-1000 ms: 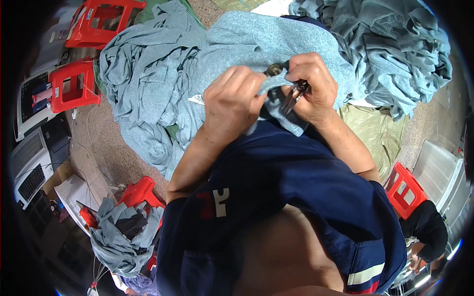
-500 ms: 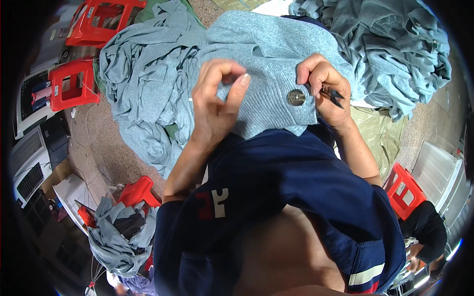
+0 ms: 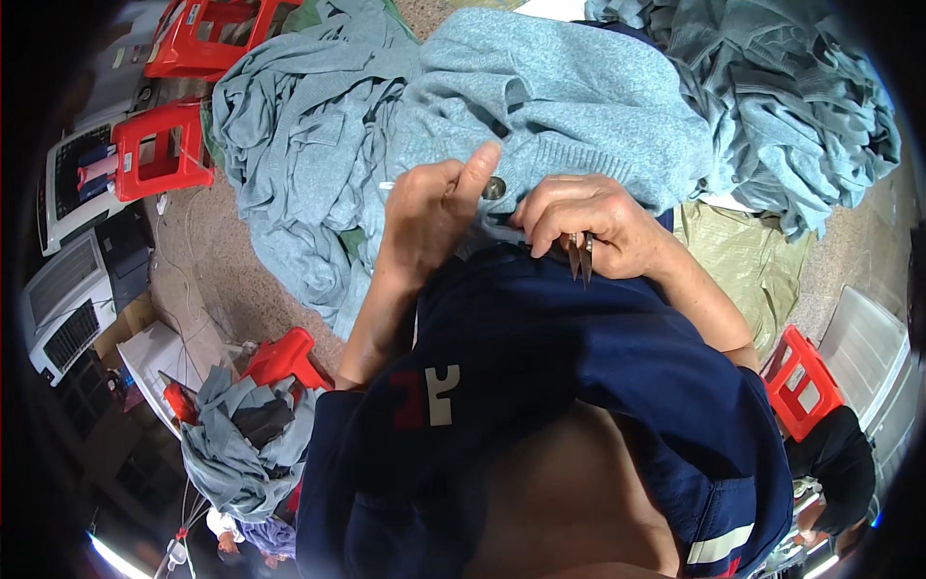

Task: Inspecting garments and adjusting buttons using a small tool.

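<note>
A light blue-grey knitted cardigan lies over my lap, its ribbed band bunched toward me. A dark round button shows on it between my hands. My left hand is at the button's left, thumb raised and apart from the curled index finger; its other fingers are mostly hidden. My right hand is closed around small thread snips, whose two pointed blades stick out below the fingers. Its bent fingertips also rest at the cardigan's near edge, where I cannot make out what they pinch.
Heaps of similar knitwear lie at left and far right. Red stools stand at the left, another stool at the right. More garments are piled on a stool at lower left. A person in black is at lower right.
My right hand has moved left and nearer to me with the snips, which now point toward me. The button and ribbed band have shifted left. My left thumb has lifted.
</note>
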Available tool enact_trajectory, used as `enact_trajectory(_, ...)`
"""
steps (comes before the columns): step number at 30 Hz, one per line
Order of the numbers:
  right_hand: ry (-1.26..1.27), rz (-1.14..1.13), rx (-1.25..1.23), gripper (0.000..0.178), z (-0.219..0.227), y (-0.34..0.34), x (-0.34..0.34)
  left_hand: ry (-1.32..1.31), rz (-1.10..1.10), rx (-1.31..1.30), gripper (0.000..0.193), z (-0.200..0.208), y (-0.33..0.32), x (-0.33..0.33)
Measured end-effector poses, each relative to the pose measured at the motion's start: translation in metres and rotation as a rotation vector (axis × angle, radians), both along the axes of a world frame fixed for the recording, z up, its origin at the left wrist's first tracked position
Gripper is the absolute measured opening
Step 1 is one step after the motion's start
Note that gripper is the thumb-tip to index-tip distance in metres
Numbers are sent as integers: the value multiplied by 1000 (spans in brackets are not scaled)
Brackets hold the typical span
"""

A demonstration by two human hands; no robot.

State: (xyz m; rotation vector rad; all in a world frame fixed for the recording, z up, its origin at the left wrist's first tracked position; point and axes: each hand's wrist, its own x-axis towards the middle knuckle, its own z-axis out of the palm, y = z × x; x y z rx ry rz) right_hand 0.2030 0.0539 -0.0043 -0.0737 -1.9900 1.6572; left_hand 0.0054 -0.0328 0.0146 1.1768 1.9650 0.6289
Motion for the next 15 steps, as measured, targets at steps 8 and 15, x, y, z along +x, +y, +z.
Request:
enact_trajectory(8,-31,82,-102,10,-1,-6,-6,-501,83,176,26,-5,-14,14)
enact_trajectory(15,-292,-435,33,34,11,8,6,-836,235,49,25,4,0,4)
